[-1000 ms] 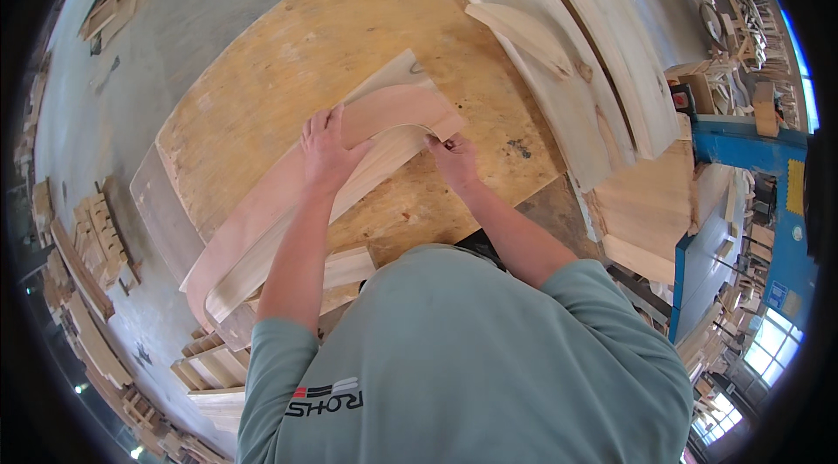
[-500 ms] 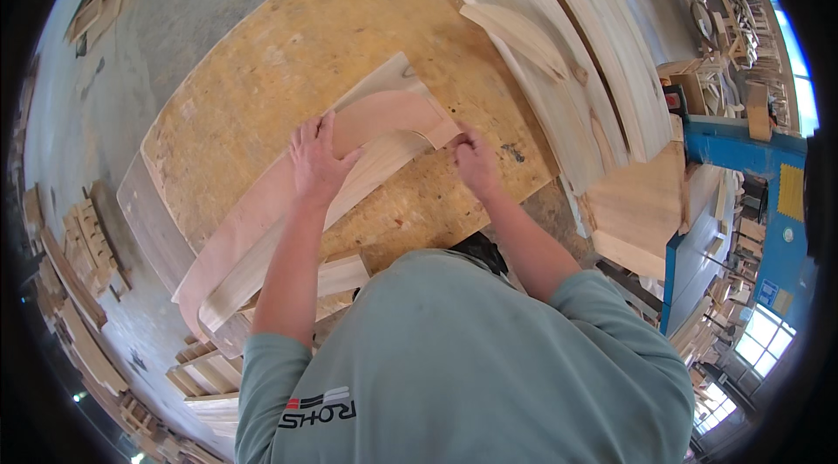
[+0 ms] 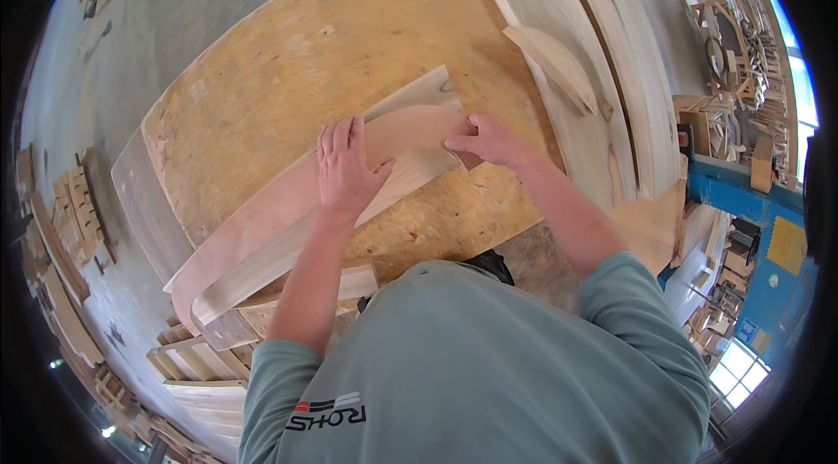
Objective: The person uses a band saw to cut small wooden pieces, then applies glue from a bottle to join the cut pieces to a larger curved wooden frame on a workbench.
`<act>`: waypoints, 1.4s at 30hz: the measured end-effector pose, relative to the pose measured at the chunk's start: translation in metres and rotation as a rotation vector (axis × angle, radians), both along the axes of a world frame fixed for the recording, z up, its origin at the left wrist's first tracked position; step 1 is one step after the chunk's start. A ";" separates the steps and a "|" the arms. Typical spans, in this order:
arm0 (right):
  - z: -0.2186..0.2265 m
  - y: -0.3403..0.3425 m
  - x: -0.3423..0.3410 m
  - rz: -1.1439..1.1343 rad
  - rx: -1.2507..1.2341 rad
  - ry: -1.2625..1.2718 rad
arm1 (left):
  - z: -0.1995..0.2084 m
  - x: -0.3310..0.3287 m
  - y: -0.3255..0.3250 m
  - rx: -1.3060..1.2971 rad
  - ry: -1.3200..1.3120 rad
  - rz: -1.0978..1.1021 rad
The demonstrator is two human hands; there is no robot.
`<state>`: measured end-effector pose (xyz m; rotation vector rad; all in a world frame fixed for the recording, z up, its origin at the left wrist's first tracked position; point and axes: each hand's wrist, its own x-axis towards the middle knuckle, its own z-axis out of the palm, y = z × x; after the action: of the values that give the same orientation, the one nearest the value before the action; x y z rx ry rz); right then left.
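Observation:
A thin, pinkish curved wooden template lies on top of a pale wood board, slanting across the worktable. My left hand rests flat on the template's middle, fingers stretched out and thumb apart. At the right end of the template, my right hand is closed over the edge, with the thumb laid on top and the other fingers bent at the far side. Whether anything small is tucked in the right hand cannot be made out. The board's far corner sticks out beyond the template.
Beneath the boards is a worn yellow-brown worktable. Long pale planks run along its right side, with a curved offcut on them. A blue machine frame stands at right. Wood pieces are stacked on the floor at left.
My right hand has moved from just beside the template's right end onto it, thumb on top. My left hand stays flat on the template. The whole view has shifted slightly.

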<state>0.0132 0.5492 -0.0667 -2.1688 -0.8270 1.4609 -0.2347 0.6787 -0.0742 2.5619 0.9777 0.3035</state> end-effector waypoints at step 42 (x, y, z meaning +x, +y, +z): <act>0.012 0.019 0.002 0.057 -0.117 -0.038 | 0.017 -0.241 0.053 -0.236 0.351 0.232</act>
<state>0.0156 0.5682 -0.0551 -2.2824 -0.8426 1.5355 -0.4760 0.7322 -0.0569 2.3305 1.3521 -0.2004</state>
